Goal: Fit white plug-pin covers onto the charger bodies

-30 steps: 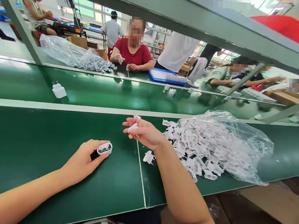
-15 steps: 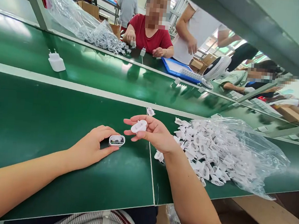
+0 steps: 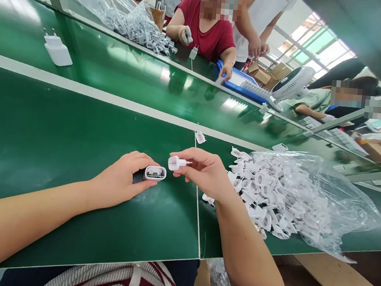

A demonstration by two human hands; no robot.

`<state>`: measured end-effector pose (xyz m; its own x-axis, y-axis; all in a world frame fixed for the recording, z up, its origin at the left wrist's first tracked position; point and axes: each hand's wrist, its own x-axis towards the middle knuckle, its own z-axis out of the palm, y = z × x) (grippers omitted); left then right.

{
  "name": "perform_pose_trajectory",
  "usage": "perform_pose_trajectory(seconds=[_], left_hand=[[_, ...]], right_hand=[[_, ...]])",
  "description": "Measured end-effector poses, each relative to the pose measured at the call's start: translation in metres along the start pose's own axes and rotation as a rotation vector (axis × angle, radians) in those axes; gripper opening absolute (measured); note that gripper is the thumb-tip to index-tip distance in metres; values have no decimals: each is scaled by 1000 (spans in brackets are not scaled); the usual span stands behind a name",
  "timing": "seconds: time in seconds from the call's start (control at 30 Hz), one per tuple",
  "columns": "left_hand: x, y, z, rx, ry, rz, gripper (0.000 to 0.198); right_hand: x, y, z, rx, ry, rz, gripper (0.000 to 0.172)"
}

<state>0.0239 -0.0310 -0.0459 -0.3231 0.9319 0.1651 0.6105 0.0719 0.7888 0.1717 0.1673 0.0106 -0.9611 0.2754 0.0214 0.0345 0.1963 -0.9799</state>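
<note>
My left hand (image 3: pixel 130 178) is closed round a white charger housing (image 3: pixel 155 173) just above the green bench. The housing's open end faces right and shows a circuit board inside. Between the thumb and fingers of my right hand (image 3: pixel 201 168) is a white plug cap (image 3: pixel 176 163), its pins pointing right toward my palm. A small gap separates the cap from the housing's open end. To the right of my right hand spreads a heap of white plug caps (image 3: pixel 263 189), and one loose plug cap (image 3: pixel 200 137) lies beyond it by the white strip.
A clear plastic bag (image 3: pixel 341 209) lies under and beside the heap. On the green belt (image 3: pixel 116 72) stands a finished-looking white charger (image 3: pixel 57 50). Across the belt, a person in a red top (image 3: pixel 208 33) works by a blue tray (image 3: pixel 260 92) and a fan (image 3: pixel 292 80).
My right hand has turned the plug cap so its pins point right, and both hands are slightly farther right in view. The person opposite has reached toward the belt's edge.
</note>
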Motion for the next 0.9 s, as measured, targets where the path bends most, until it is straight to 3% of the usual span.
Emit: perform_pose_trajectory(seconds=[0.23, 0.37, 0.5, 0.6, 0.73, 0.8, 0.9], left_hand=[[0, 1, -1, 11, 1, 16, 29], [0, 1, -2, 12, 4, 29, 28], [1, 0, -1, 8, -6, 38, 26], [1, -1, 0, 14, -10, 40, 26], [1, 0, -1, 31, -12, 55, 26], [1, 1, -1, 26, -14, 47, 25], [2, 2, -2, 12, -21, 38, 27]], right_hand=[[-1, 4, 5, -425, 32, -232, 30], [-5, 1, 8, -556, 44, -251, 38], [-5, 1, 14, -440, -26, -156, 35], [-2, 8, 22, -233, 12, -49, 29], [2, 13, 28, 46, 116, 159, 52], [2, 12, 27, 21, 161, 204, 43], [-2, 6, 28, -80, 271, 60, 23]])
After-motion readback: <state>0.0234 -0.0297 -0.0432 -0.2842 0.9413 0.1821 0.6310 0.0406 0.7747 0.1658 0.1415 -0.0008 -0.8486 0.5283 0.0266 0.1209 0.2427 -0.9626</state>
